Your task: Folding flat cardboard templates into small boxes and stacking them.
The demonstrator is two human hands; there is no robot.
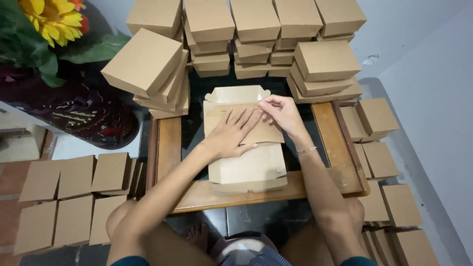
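Observation:
A flat brown cardboard box blank lies in the middle of a small wooden-framed table with a dark glass top. My left hand presses palm-down on the blank's middle panel, fingers spread. Just right of it, my right hand pinches the edge of a folded panel near the blank's far end, where a raised flap stands up. Both forearms reach in from the bottom of the view.
Stacks of finished brown boxes crowd the table's far side, with a leaning stack at left. More boxes sit on the floor at left and right. A dark vase with a sunflower stands at upper left.

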